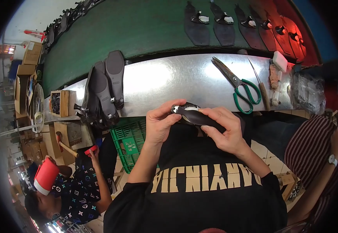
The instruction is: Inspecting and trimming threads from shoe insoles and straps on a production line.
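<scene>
1. A green conveyor belt (pixel 138 27) curves across the top of the view, beyond the metal worktable (pixel 169 77). A row of dark shoe soles (pixel 197 27) lies on it toward the far right, under a red glow.
2. The metal worktable, shiny and bare in the middle, runs left to right just ahead of the person's hands; everything below is placed against it.
3. A green plastic crate (pixel 130 141) sits under the table's near edge, left of the person's black shirt.
4. A stack of black high-heeled shoes (pixel 101 95) rests on the table's left end, heels toward the near edge.
5. A small wooden box (pixel 59 103) stands at the table's far left corner, just beside the stacked shoes.
6. Green-handled scissors (pixel 239 87) lie on the table's right part, with a thin awl-like tool (pixel 260 83) just to their right.
7. The left hand (pixel 159 126) is at the table's near edge, thumb and fingers pressed together on the left end of a black shoe piece (pixel 196 115).
8. The right hand (pixel 225 134) pinches the same piece from its right side, fingers folded over it.
9. The black shoe piece, with a pale lining showing on top, is held between both hands just in front of the table's near edge, off the surface.
10. Another person (pixel 75 194), seated lower left of the table, holds a small hammer (pixel 66 145).
</scene>
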